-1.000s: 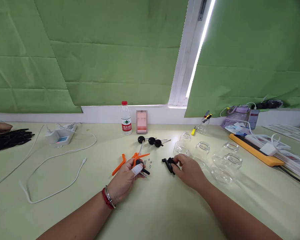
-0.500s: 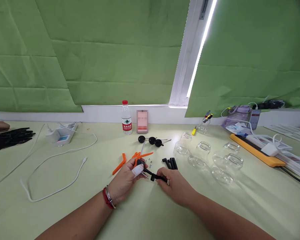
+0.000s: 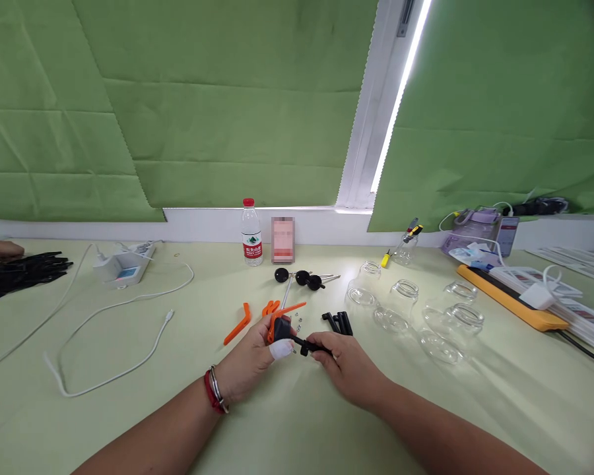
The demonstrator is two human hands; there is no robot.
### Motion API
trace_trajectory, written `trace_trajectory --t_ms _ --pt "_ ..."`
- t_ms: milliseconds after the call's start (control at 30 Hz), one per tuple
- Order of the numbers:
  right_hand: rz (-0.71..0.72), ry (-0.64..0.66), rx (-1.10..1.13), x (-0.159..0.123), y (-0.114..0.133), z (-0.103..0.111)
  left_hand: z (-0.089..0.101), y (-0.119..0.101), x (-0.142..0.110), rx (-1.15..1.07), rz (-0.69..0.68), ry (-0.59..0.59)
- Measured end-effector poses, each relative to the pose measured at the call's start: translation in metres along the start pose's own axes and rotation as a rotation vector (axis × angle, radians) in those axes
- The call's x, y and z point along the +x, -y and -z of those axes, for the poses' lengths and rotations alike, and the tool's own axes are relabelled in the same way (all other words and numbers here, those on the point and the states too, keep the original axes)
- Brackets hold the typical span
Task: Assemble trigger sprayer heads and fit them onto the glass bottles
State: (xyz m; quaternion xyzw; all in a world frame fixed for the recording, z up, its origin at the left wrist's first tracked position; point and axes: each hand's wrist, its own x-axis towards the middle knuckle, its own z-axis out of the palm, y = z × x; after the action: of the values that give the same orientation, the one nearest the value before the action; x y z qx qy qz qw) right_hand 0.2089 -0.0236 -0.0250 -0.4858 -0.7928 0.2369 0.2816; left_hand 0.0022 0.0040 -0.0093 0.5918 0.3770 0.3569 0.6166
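My left hand [image 3: 252, 353], its thumb wrapped in white, is closed around a black round-headed part [image 3: 281, 328] with an orange lever [image 3: 293, 308] sticking out beside it. My right hand [image 3: 349, 366] grips a slim black tube [image 3: 321, 347] with a small side tab. The tube's left end meets the stem of the black part; whether they are joined I cannot tell. More black tubes [image 3: 345, 322] lie just beyond my right hand. Several tiny metal nuts [image 3: 299, 323] are scattered close by. Another orange lever [image 3: 237, 324] rests left of my left hand.
Black round heads on metal rods [image 3: 301, 278] lie farther back. Clear glass jars [image 3: 396, 307] stand at the right. A water bottle [image 3: 252, 241] and a pink-screened phone [image 3: 282, 239] are by the wall. A white cable [image 3: 123, 303] crosses the left side. Another person's hand [image 3: 0, 250] shows at far left.
The black head in my left hand has turned so more of it shows. The black tube has come into line with its stem. My hands stay nearly in place.
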Motion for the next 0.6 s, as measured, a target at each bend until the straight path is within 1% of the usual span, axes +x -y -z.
trace_trajectory --t_ms 100,233,367,500,600 --pt "0.015 -0.005 -0.007 -0.0008 -0.0031 -0.0011 0.001 -0.001 -0.0001 0.055 0.026 -0.002" --pt "0.021 -0.001 -0.029 -0.0011 -0.0033 -0.0025 -0.0006 -0.0018 0.0005 0.063 0.034 -0.031" --pt "0.04 0.006 -0.039 -0.0008 -0.0021 -0.0048 -0.0033 0.0015 0.0015 0.045 0.034 -0.075" --pt "0.051 0.01 -0.048 -0.0011 -0.0035 -0.0082 -0.0052 0.0036 0.0014 -0.009 0.002 -0.076" --pt "0.057 -0.003 -0.052 -0.0016 -0.0049 -0.0097 -0.0056 0.0026 0.0008 -0.009 0.014 -0.069"
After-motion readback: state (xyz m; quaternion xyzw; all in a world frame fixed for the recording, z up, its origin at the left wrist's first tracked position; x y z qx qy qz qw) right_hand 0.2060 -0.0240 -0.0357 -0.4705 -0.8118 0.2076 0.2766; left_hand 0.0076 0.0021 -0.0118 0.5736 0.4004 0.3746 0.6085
